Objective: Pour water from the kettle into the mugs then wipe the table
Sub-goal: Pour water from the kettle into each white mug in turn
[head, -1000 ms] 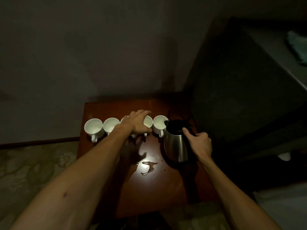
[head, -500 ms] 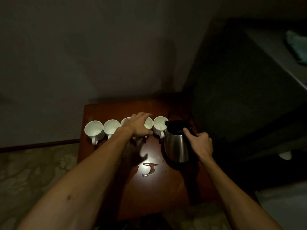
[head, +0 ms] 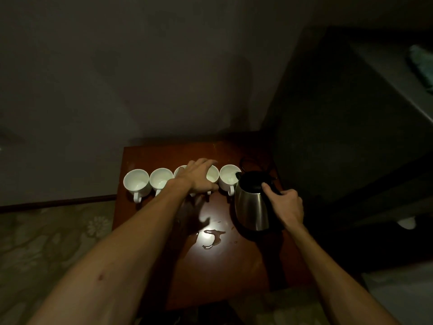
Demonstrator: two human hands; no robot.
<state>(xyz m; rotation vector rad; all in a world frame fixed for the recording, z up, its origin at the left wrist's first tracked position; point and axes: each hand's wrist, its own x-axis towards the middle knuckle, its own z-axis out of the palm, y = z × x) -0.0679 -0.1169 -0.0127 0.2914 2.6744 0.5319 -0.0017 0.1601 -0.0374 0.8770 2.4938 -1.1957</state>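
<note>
right hand point(head: 287, 205) clamped around black handle of steel kettle point(head: 251, 205), thumb pressed onto lid edge; kettle upright or nearly so, base low over right side of wooden table point(head: 225, 273), contact with tabletop not resolvable. spout beside rim of rightmost mug point(head: 228, 179), no stream visible. left hand point(head: 199, 178) draped palm-down over third mug point(head: 179, 171) and fourth mug point(head: 212, 177), fingers curled loosely on rims, steadying, not lifting.

change against half a second and a second back: almost none. same grip on handle, same cover over the two mugs, kettle in same spot and same attitude. read as a pause rather than a pour.

five white mugs in a row along far half of table: leftmost mug point(head: 136, 181), second mug point(head: 161, 180), then the covered pair, then rightmost. fill levels too dim to judge.

spilled water puddle point(head: 210, 238) glinting mid-table, near kettle base, clear of mugs. black cord point(head: 248, 161) looped behind kettle.

judgement: pouring stage at or near end, or between mugs; wipe not begun. pale green cloth-like shape point(head: 423, 64) on far right surface, identity uncertain.
</note>
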